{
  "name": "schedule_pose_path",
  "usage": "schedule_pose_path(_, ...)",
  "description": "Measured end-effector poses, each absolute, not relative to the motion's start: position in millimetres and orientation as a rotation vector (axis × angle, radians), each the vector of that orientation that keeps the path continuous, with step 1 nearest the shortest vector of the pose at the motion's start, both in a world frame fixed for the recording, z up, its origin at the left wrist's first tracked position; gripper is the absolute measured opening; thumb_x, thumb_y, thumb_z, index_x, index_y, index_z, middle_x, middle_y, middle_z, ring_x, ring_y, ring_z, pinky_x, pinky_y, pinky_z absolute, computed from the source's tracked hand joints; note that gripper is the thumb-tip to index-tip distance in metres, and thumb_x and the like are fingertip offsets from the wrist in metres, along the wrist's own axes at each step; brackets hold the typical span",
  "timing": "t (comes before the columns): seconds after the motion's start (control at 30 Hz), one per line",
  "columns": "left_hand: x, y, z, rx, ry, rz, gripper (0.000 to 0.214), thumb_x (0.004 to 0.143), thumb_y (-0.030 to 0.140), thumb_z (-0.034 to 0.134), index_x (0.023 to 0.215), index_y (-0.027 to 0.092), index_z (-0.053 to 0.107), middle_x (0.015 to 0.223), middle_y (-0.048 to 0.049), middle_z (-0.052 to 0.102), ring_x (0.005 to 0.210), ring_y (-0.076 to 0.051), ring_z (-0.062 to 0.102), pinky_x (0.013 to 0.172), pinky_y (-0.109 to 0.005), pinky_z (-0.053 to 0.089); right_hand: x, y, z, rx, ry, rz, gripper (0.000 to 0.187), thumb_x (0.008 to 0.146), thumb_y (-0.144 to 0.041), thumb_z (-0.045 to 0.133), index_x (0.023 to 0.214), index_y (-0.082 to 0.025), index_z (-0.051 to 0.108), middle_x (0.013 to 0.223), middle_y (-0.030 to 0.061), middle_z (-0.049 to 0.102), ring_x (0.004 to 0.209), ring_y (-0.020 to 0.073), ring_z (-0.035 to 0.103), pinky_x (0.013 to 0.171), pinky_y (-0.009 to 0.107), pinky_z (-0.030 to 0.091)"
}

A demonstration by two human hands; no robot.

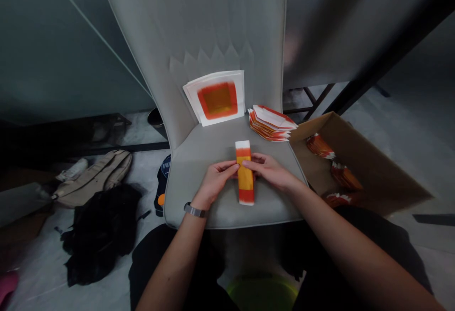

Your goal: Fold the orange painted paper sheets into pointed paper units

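On a grey chair seat (pixel 209 142), the left hand (pixel 215 183) and right hand (pixel 270 172) grasp an orange-and-white paper strip (pixel 245 180) from either side, pressing it flat.

Folded paper strip (pixel 245 180), orange with white ends, lengthwise on grey chair seat (pixel 277 211).

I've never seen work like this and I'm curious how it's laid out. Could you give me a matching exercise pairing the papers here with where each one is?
Things:
1. Folded orange-and-white paper strip
2. Stack of pointed, orange-edged papers
3. White sheets with an orange square
4. Loose orange-and-white paper pieces

Places:
A. Inside the cardboard box
B. Leaning against the chair backrest
C. Between the left hand and right hand
D. At the seat's back right corner

Pairs: 1-C, 2-D, 3-B, 4-A
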State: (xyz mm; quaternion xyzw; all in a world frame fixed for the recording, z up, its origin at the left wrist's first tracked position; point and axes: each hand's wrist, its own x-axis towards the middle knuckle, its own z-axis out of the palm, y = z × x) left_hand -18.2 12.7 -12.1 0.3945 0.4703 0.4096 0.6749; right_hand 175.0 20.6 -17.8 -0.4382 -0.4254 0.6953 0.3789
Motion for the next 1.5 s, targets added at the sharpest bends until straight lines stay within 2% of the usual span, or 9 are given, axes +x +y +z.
schedule_pose_path(0.2, -19.6, 11.6, -8.5, 0.96, 1.12, 0.853, 0.037, 0.073, 0.04, 0.088, 0.103, 0.019, 0.082, 0.108, -0.0095, 0.079, 0.096, -0.023, 0.073, 0.095, -0.04, 0.055, 176.4, 21.5, -16.6, -1.146, -0.957, 1.822, 0.033, 0.069, -0.04, 0.09, 0.089, -0.017, 0.079, 0.094, 0.0092, 0.078, 0.08, 0.018, 0.072, 0.069, 0.028, 0.058)
schedule_pose_path(0.67, -19.5, 11.5, -8.2, 0.975, 1.204, 0.846, 0.032, 0.072, 0.037, 0.089, 0.098, 0.019, 0.082, 0.105, -0.0097, 0.08, 0.093, -0.022, 0.072, 0.096, -0.04, 0.054, 182.2, 24.9, -20.4, -1.1, -0.903, 1.825, 0.026, 0.077, -0.039, 0.086, 0.093, -0.02, 0.082, 0.101, 0.0106, 0.079, 0.09, 0.021, 0.074, 0.079, 0.033, 0.063)
schedule_pose_path(1.0, -16.4, 11.2, -1.2, 0.948, 1.165, 0.82, 0.032, 0.076, 0.043, 0.085, 0.096, 0.017, 0.082, 0.099, -0.0105, 0.08, 0.093, -0.023, 0.073, 0.092, -0.038, 0.056, 179.2, 23.8, -17.1, -1.094, -0.826, 1.812, 0.026, 0.076, -0.039, 0.086, 0.092, -0.018, 0.082, 0.099, 0.0101, 0.079, 0.086, 0.0179, 0.074, 0.07, 0.025, 0.061)
schedule_pose_path(1.33, -15.9, 11.2, -4.0, 1.021, 1.202, 0.817, 0.031, 0.078, 0.045, 0.083, 0.094, 0.018, 0.083, 0.098, -0.0097, 0.08, 0.088, -0.022, 0.072, 0.086, -0.035, 0.056, 178.0, 26.3, -17.7, -1.135, -0.82, 1.703, 0.032, 0.076, -0.044, 0.086, 0.093, -0.018, 0.081, 0.099, 0.0117, 0.079, 0.084, 0.0205, 0.074, 0.071, 0.029, 0.06)
schedule_pose_path(1.5, -15.5, 10.9, -5.1, 1.066, 1.212, 0.82, 0.028, 0.08, 0.043, 0.081, 0.093, 0.018, 0.083, 0.099, -0.0093, 0.08, 0.086, -0.021, 0.07, 0.085, -0.034, 0.055, 179.8, 27.9, -12.7, -1.166, -0.76, 1.601, 0.034, 0.072, -0.048, 0.087, 0.086, -0.018, 0.08, 0.088, 0.0097, 0.078, 0.074, 0.0189, 0.072, 0.063, 0.028, 0.058)
